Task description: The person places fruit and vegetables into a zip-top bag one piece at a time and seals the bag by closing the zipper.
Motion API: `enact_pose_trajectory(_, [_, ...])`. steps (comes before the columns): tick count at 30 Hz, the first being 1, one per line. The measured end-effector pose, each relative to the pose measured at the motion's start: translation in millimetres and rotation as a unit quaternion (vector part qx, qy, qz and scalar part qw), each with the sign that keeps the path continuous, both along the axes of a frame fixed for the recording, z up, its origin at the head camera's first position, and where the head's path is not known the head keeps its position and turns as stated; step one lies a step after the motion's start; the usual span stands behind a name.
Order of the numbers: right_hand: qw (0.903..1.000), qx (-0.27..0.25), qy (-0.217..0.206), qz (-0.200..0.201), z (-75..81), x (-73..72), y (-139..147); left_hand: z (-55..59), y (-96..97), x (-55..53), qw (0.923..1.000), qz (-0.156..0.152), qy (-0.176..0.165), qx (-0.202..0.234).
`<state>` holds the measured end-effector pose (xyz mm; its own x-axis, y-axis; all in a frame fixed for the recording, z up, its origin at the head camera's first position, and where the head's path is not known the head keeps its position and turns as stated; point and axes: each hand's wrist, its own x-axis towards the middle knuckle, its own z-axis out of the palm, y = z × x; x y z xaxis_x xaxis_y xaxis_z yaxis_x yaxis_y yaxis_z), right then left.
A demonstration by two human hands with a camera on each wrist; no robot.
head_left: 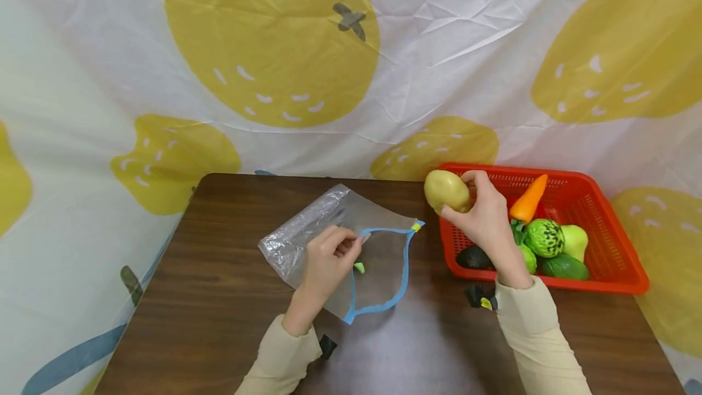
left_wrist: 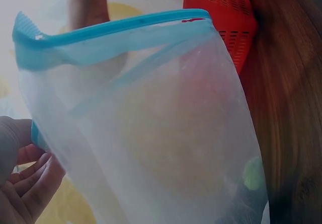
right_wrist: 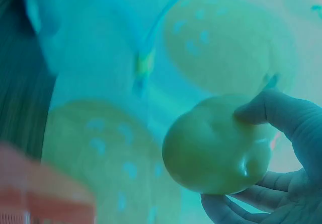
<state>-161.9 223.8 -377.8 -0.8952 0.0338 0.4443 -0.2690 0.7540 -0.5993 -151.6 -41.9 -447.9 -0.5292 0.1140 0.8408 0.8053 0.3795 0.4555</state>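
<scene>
The potato [head_left: 446,190] is up in the air at the basket's left rear corner, overlapping that corner in the head view; how high it hangs above the basket I cannot tell. The right hand [head_left: 485,215] grasps it, thumb on one side and fingers curled round the other. The bag [head_left: 378,273] lies to the left of the basket, clear, with a blue edge round its mouth; the mouth gapes toward the basket. The left hand [head_left: 331,258], farther left of the basket than the mouth, pinches the bag's edge between thumb and fingers. A small green piece [head_left: 359,267] shows within the outline of the bag, near the left hand, well apart from the basket.

The basket [head_left: 614,242] is red, with slotted walls. Inside it, a carrot [head_left: 529,199] leans toward the rear, a speckled ball [head_left: 544,238] sits near the middle with a pear [head_left: 574,241] just to its right, and a dark green piece [head_left: 565,267] lies by the front wall. A blackish avocado [head_left: 474,258] is in the front left corner. Another light green piece is partly hidden behind the right wrist.

The basket stands on a brown table [head_left: 219,249]. Behind the basket hangs a white cloth [head_left: 406,66] printed with big yellow fruit.
</scene>
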Motion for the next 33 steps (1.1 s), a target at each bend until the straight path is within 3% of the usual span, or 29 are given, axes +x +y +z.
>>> enact_pose_trajectory(7, [0.9969, -0.029, 0.007, 0.073, -3.0, 37.0, -29, 3.0, -0.1, -0.1, 0.9998, 0.0, -0.018, 0.0])
enact_pose_trajectory(14, [0.9849, -0.045, -0.039, 0.163, -27.7, 57.2, -62, 4.9, 0.4, 0.3, 0.9998, 0.006, -0.018, 0.001])
enact_pose_trajectory(20, [0.9801, -0.043, -0.089, 0.172, -58.3, 54.0, -87, 4.3, 0.9, 1.1, 0.9999, 0.008, -0.014, 0.001])
enact_pose_trajectory(25, [0.9755, -0.041, -0.127, 0.175, -75.2, 47.1, -100, 3.2, 1.1, 2.8, 0.9999, 0.007, -0.011, -0.005])
enact_pose_trajectory(33, [0.9662, -0.008, -0.133, 0.221, -90.7, 34.5, -122, -1.9, 4.5, 5.2, 0.9991, 0.016, 0.023, -0.033])
